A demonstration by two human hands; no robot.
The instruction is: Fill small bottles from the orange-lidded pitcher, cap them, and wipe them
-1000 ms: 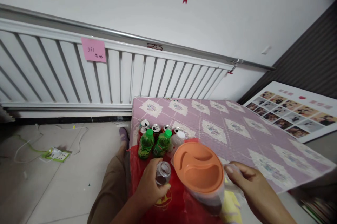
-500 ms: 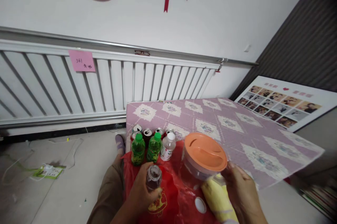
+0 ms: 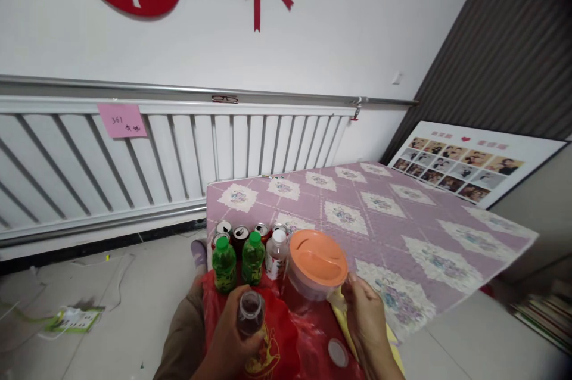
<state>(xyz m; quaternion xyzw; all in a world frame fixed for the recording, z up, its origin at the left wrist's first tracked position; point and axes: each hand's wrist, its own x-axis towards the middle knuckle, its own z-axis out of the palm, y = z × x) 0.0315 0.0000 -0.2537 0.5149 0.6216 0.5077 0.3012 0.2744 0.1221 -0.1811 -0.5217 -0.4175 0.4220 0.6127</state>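
Observation:
My left hand (image 3: 232, 332) is wrapped round an uncapped clear bottle (image 3: 251, 311), which looks dark inside and has its mouth facing up. With my right hand (image 3: 366, 314) I grip the side of a clear plastic pitcher (image 3: 318, 264) topped by an orange lid; its handle is mostly hidden by my fingers. Close to the pitcher's left stands a white-capped bottle (image 3: 276, 258). Two green bottles (image 3: 224, 270) with green caps are beside it, with several drink cans (image 3: 240, 234) behind. A white round cap (image 3: 338, 353) lies near my right wrist.
Red plastic (image 3: 313, 332) covers the near surface, and a yellow cloth (image 3: 342, 314) lies partly under my right hand. A purple patterned cover (image 3: 344, 213) spreads behind. A radiator (image 3: 179, 153) lines the wall. On the floor is a green-white power strip (image 3: 75, 319).
The pitcher and my right hand have moved left, closing the gap to the white-capped bottle. My left hand still holds the clear bottle. The camera view has shifted slightly.

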